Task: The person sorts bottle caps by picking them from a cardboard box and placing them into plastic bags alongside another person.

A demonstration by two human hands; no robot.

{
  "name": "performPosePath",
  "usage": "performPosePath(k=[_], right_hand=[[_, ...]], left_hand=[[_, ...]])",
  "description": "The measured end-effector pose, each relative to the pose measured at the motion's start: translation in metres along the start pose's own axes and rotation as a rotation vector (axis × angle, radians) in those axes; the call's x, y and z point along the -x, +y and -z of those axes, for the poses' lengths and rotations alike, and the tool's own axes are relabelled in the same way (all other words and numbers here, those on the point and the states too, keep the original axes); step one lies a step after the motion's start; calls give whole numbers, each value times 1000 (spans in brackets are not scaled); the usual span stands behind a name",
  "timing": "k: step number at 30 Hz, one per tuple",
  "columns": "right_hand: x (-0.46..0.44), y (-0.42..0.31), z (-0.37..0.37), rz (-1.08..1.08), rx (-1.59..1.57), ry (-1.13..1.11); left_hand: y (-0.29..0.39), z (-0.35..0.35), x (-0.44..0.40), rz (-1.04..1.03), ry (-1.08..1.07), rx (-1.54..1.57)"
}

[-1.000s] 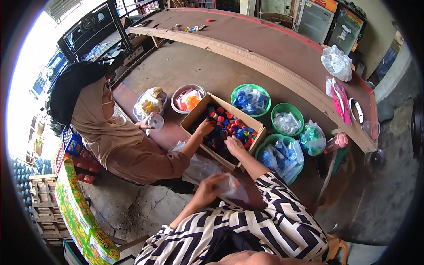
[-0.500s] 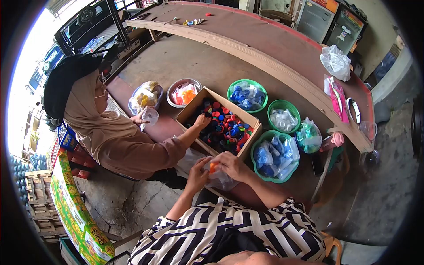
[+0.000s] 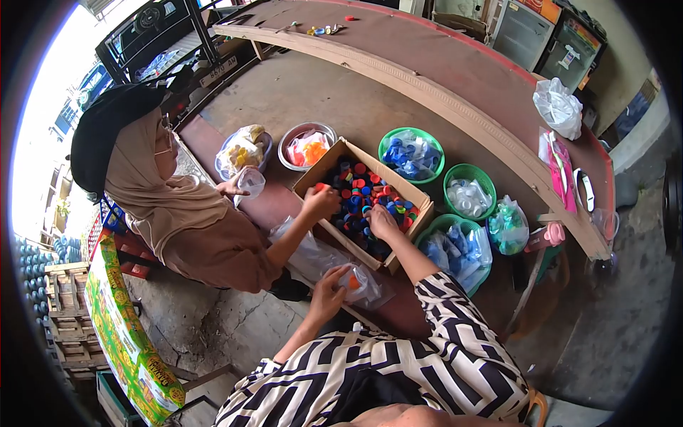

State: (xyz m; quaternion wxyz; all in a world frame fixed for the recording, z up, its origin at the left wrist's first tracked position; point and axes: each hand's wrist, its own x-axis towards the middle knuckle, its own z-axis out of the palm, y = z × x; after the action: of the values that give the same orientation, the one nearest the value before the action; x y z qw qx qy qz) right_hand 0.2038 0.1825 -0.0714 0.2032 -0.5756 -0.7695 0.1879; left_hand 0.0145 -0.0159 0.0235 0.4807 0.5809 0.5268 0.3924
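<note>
a clear bag (image 3: 368, 292) is gripped by the left hand (image 3: 328, 296); caps (image 3: 359, 188) seem searched by the right hand (image 3: 384, 223), grip unclear; fine pinching seems needed.

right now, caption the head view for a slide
The wearer's right hand reaches into a cardboard box of colourful caps; the left hand holds a plastic bag.

The box (image 3: 390, 177) is matt cardboard; its caps (image 3: 361, 201) appear smooth plastic. Bag (image 3: 367, 290): thin, glossy clear plastic. Bowl (image 3: 282, 151): shiny metal; rail (image 3: 427, 88): matt wood.
</note>
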Motion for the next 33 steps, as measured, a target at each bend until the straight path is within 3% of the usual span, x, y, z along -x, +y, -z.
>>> performPosePath(k=[1,10,14,17,18,20,22,24,26,28,30,33], right_hand=[[-6,-4,-7,-89,37,56],[-33,12,-40,-81,425,229],[-24,4,-4,-100,360,46],[-18,18,12,-253,-142,-75],[-11,21,19,-259,-139,-68],[5,27,32,-109,-244,63],[21,21,56,-105,-218,41],[42,4,83,-96,-472,12],[62,-10,88,83,-569,82],[83,-35,104,101,-639,-57],[97,-47,106,346,-403,-66],[103,-63,110,330,-438,-146]], left_hand=[[1,-1,2,3,3,0],[15,-1,-1,29,-3,-4],[7,1,-6,-71,-28,-134],[15,-1,-11,-25,-41,-71],[13,-1,-14,-33,-48,-82],[11,-3,-19,-46,-65,-90],[16,-6,-26,-27,-88,-47],[13,-10,-31,-36,-99,-45],[14,-11,-36,-44,-103,-46],[17,-11,-38,-44,-114,-106],[19,-12,-39,-15,-121,-66],[21,-13,-37,12,-129,-9]])
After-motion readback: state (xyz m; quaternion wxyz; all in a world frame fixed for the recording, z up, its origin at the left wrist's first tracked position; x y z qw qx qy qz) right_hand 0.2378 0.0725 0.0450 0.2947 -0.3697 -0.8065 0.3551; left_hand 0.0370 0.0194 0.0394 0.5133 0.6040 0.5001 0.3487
